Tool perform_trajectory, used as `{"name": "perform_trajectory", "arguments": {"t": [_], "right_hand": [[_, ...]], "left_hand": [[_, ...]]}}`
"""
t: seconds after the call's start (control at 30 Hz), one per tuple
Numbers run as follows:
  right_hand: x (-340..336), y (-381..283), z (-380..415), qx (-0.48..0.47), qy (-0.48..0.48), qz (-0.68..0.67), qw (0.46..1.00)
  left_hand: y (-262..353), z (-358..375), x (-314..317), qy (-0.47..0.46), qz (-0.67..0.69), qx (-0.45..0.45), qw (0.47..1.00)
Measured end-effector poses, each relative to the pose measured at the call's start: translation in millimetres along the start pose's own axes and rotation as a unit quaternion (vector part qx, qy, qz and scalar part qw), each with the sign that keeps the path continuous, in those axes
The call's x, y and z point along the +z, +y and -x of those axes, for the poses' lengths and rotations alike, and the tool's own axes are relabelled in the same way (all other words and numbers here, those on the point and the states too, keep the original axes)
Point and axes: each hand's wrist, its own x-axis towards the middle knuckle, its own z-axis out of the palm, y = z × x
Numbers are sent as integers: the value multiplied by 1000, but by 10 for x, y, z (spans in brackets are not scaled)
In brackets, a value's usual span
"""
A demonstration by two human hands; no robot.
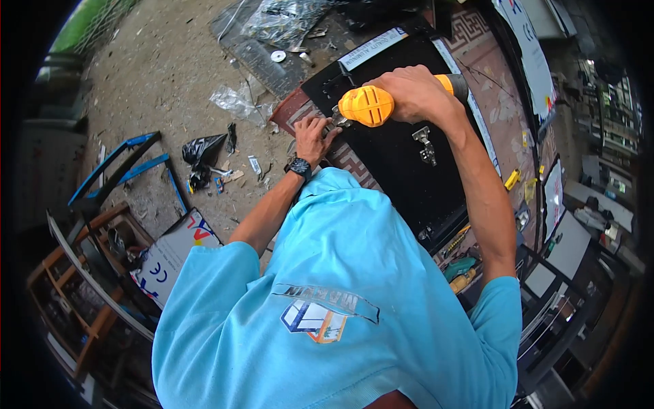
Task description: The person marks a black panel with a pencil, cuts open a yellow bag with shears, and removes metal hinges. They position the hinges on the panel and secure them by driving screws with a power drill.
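My right hand (417,93) is closed around the grip of a yellow power drill (366,106), whose front end points down at the near-left edge of a black panel (388,160). At that edge, my left hand (314,139) has its fingers closed on a metal cabinet hinge (340,120), right beside the drill's nose. The drill hides the bit and part of the hinge. Another metal hinge (426,146) lies on the panel, below my right wrist.
The panel rests on a reddish patterned table (501,102). Screwdrivers and a teal tool (460,268) lie near my right elbow. Blue-edged frame pieces (126,163), a black plastic bag (203,150) and clear wrapping (238,102) lie on the dirt ground at left.
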Motion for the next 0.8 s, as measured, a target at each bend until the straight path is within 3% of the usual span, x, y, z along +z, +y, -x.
{"name": "perform_trajectory", "arguments": {"t": [0.1, 0.17, 0.2, 0.23, 0.27, 0.33, 0.4, 0.47, 0.5, 0.53, 0.63, 0.7, 0.73, 0.8], "right_hand": [[122, 81, 494, 82, 119, -113, 983], [640, 132, 807, 136, 222, -258, 930], [931, 111, 975, 155, 275, -331, 889], [1081, 2, 1153, 177, 265, -483, 815], [1368, -99, 1292, 234, 294, -520, 767], [1619, -407, 1655, 354, 307, -627, 622], [1998, -605, 2018, 445, 307, -602, 588], [2308, -797, 2533, 477, 384, -590, 526], [2508, -805, 2705, 457, 426, -578, 525], [2552, -778, 2839, 464, 443, -502, 580], [2856, -595, 3264, 511, 422, -482, 573], [3413, -353, 3566, 658, 276, -231, 662], [3550, -224, 3689, 650, 279, -234, 667], [3793, 64, 3895, 676, 186, -115, 704]], "left_hand": [[4, -88, -62, -68, 39, 3, 997], [-94, -144, -45, -128, 56, -5, 990], [-43, -180, -98, -141, 71, -22, 987], [-99, -169, -67, -139, 74, -25, 987], [-142, -181, -59, -162, 77, -33, 983], [-137, -227, -103, -196, 60, -40, 978], [-167, -251, -94, -192, 51, -5, 980], [-160, -255, -87, -206, 76, -44, 975], [-146, -253, -84, -210, 74, -35, 974], [-134, -229, -76, -184, 74, -32, 980], [-176, -194, -30, -166, 59, -28, 984], [-177, -236, -36, -192, 23, -1, 981], [-182, -272, -47, -184, 16, -4, 983], [-179, -324, -92, -235, -8, 3, 972]]}}
